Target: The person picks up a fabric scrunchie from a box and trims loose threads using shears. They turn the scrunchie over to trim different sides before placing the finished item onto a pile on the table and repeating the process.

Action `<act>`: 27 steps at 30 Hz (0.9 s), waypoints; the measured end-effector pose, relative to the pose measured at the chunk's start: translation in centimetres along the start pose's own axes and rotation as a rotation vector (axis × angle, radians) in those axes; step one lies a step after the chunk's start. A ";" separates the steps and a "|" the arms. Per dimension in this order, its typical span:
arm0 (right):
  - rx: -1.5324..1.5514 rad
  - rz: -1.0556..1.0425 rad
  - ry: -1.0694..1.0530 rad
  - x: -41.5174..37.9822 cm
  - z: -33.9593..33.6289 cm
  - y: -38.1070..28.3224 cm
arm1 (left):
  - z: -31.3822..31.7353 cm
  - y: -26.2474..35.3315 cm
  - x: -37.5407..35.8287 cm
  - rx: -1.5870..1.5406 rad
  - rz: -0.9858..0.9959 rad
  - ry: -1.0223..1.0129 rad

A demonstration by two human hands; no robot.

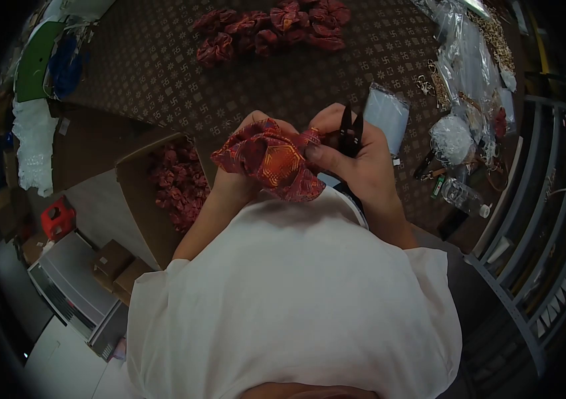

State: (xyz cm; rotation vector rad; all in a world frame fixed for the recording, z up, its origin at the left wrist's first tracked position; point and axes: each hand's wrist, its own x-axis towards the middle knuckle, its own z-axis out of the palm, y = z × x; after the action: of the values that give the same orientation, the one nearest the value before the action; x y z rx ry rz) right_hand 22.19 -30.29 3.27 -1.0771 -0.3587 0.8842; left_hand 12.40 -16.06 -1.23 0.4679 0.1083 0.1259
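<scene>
A red and orange patterned fabric scrunchie (pixel 281 163) is bunched up in front of my chest. My left hand (pixel 256 122) is closed around it from behind, with most of the fingers hidden by the cloth. At its right side, my right hand (pixel 366 156) pinches an edge of the fabric between thumb and finger. Black thread snips (pixel 349 130) are also tucked in my right hand, their points upward and apart. Below to the left, a cardboard box (pixel 138 199) holds many similar red scrunchies (pixel 178 183).
A pile of red scrunchies (pixel 273 30) lies at the back of the brown patterned table (pixel 143 73). On the right are a pale plastic-wrapped packet (pixel 386 118), clear plastic bags (pixel 459 60) and a plastic bottle (pixel 463 196). A metal rack (pixel 522 246) stands beyond the right edge.
</scene>
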 end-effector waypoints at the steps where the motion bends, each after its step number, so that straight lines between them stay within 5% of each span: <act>1: -0.137 -0.092 0.028 0.0 -0.4 0.0 | 0.8 0.2 0.1 0.129 -0.015 0.120; 6: -0.497 -0.343 0.090 0.2 -1.8 -1.0 | 2.8 2.8 1.8 0.646 0.172 0.356; 9: -0.638 -0.418 0.088 0.6 -1.7 -2.0 | 3.1 5.0 2.5 0.961 0.401 0.183; 11: -0.675 -0.469 0.107 0.7 -1.9 -2.1 | 3.5 5.9 3.0 1.374 0.536 -0.216; 15: -0.664 -0.415 0.105 0.8 -2.5 -2.3 | 5.1 5.3 3.5 1.219 0.458 -0.245; 18: -0.667 -0.343 0.100 0.7 -2.9 -2.2 | 5.3 5.1 3.7 1.466 0.406 -0.296; 20: -0.232 -0.093 0.160 0.7 -2.9 -2.0 | 3.6 5.3 3.2 1.377 -0.004 -0.315; 21: -0.228 -0.098 0.165 0.7 -2.9 -2.2 | 2.7 5.0 2.9 1.381 -0.007 -0.322; 23: 0.330 0.047 0.348 0.9 -2.9 -3.0 | 1.4 4.3 2.6 1.176 -0.054 -0.217; 27: 0.021 0.007 0.307 0.5 -3.8 -2.5 | 3.6 3.1 2.6 0.954 0.075 0.034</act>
State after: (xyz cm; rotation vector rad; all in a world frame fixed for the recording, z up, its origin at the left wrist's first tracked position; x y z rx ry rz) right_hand 26.05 -32.67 3.66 -1.1750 -0.0895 0.7132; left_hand 15.14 -14.58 3.20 1.4227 0.1829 0.1514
